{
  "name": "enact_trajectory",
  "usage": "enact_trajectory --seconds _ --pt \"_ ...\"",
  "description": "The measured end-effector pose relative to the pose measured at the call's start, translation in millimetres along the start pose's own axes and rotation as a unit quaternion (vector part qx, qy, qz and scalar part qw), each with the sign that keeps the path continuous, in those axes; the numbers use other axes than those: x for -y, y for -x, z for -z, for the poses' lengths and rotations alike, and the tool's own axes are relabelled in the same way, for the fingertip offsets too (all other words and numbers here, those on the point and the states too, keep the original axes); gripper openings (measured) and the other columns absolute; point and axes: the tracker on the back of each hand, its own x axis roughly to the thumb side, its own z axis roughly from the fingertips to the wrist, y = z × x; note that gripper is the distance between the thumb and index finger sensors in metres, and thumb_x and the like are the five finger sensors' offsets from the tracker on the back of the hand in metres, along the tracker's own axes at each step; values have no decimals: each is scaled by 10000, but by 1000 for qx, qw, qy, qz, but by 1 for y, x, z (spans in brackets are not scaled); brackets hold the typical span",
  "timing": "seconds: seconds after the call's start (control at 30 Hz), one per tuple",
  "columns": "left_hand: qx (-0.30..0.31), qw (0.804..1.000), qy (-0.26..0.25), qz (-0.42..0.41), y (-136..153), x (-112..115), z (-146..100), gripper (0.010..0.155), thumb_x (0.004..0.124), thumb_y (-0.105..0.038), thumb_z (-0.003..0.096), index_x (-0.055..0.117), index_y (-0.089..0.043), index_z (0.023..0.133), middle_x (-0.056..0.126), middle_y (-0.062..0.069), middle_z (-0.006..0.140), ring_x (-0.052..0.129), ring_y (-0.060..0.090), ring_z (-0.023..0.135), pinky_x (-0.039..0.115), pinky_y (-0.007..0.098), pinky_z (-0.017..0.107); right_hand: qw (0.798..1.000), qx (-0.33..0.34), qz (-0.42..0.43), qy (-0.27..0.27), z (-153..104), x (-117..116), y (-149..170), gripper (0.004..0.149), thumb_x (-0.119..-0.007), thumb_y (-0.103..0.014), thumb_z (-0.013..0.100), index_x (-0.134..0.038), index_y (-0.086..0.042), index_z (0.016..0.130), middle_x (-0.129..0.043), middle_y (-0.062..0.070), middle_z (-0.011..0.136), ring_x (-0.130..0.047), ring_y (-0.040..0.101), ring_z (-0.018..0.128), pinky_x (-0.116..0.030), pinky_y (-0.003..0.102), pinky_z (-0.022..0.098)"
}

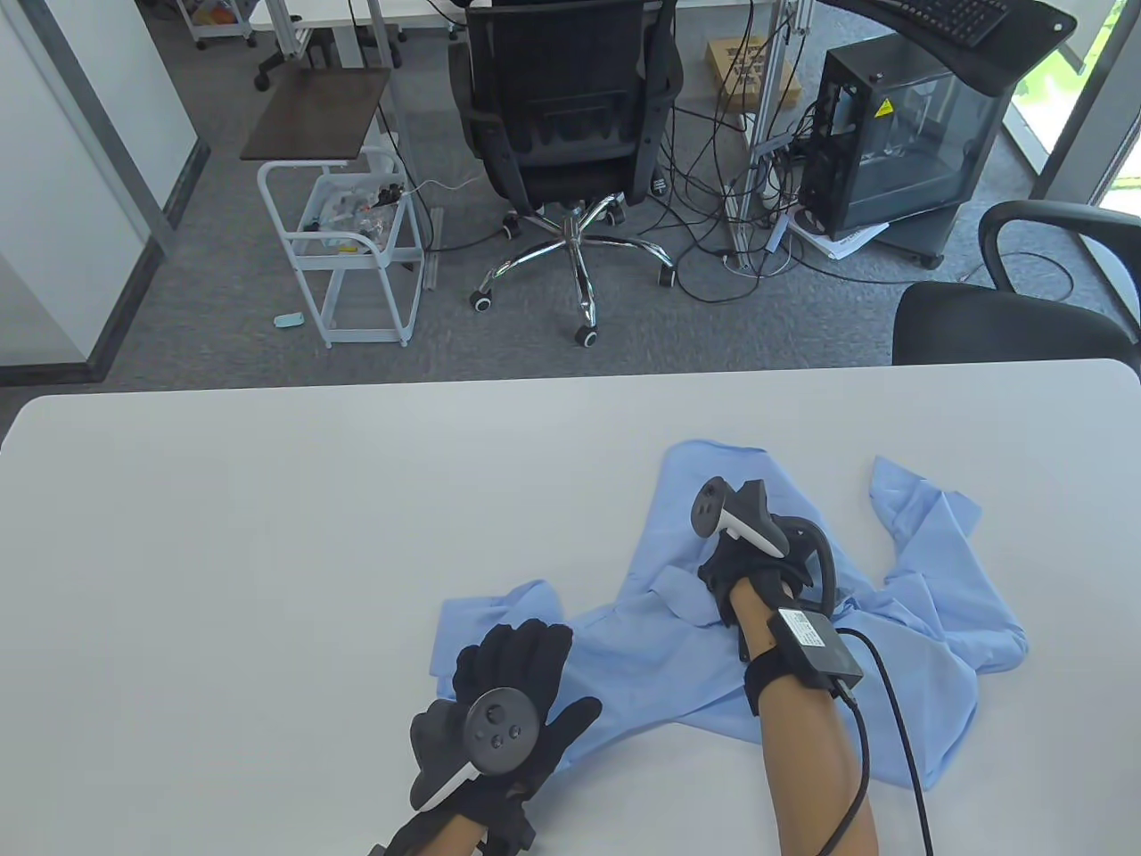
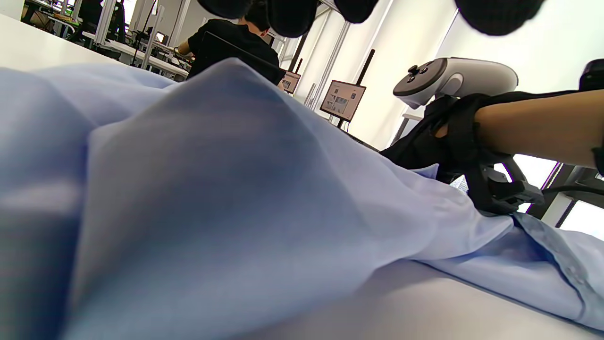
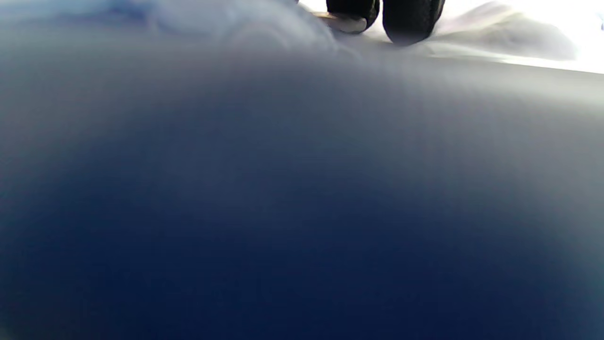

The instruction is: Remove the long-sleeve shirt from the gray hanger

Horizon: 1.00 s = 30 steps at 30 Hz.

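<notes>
A light blue long-sleeve shirt [image 1: 677,642] lies crumpled on the white table [image 1: 267,535], right of centre. No gray hanger shows in any view. My left hand [image 1: 513,669] lies flat with spread fingers on the shirt's left end; its fingertips [image 2: 292,14] hang over the fabric [image 2: 236,189] in the left wrist view. My right hand [image 1: 735,571] rests on the shirt's middle, its fingers hidden under the tracker. It also shows in the left wrist view [image 2: 424,146]. In the right wrist view two fingertips [image 3: 410,19] touch blurred fabric [image 3: 283,165].
A cable [image 1: 891,713] runs from my right wrist box over the shirt toward the near edge. Beyond the table's far edge stand an office chair [image 1: 570,107], a white cart [image 1: 357,250] and a black chair [image 1: 1007,321] at the right.
</notes>
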Motion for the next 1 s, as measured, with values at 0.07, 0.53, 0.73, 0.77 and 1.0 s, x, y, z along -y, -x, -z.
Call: enact_trajectory --seconds 0.07,0.53,0.73,0.77,1.0 --pt "2 1000 4 -3 -1 2 0 834 598 -722 492 374 -305 1178 410 94 1245 380 525 1142 263 702 785 1000 -5 10 -1 2 2 1 844 -858 -476 564 -369 -178 1183 -417 261 1184 -529 576 1037 -315 819 716" --pt "27 999 -17 0 -10 -4 -3 830 598 -720 492 368 -311 1176 423 78 1244 387 513 1150 260 701 789 985 32 65 154 -58 34 30 874 -920 -603 480 -540 -106 1091 -607 155 967 -803 304 760 -615 701 664" --pt "68 993 -90 -33 -18 -10 -7 819 610 -710 487 384 -312 1167 510 47 1215 472 473 1146 302 688 798 934 131 90 319 -136 59 53 482 -991 -561 421 -819 -238 735 -825 -71 540 -932 47 383 -838 498 560" --pt "72 992 -94 -33 -19 -10 -7 818 609 -710 486 382 -316 1166 514 41 1214 473 466 1149 300 687 800 925 151 97 335 -149 59 56 462 -991 -564 419 -836 -239 709 -829 -83 504 -928 31 343 -854 474 545" --pt "90 992 -86 -9 -30 -5 -8 832 612 -709 487 348 -314 1170 489 50 1221 455 476 1149 291 688 798 832 267 152 462 -207 43 81 380 -979 -545 431 -925 -207 595 -823 -176 279 -864 -61 97 -945 315 365"
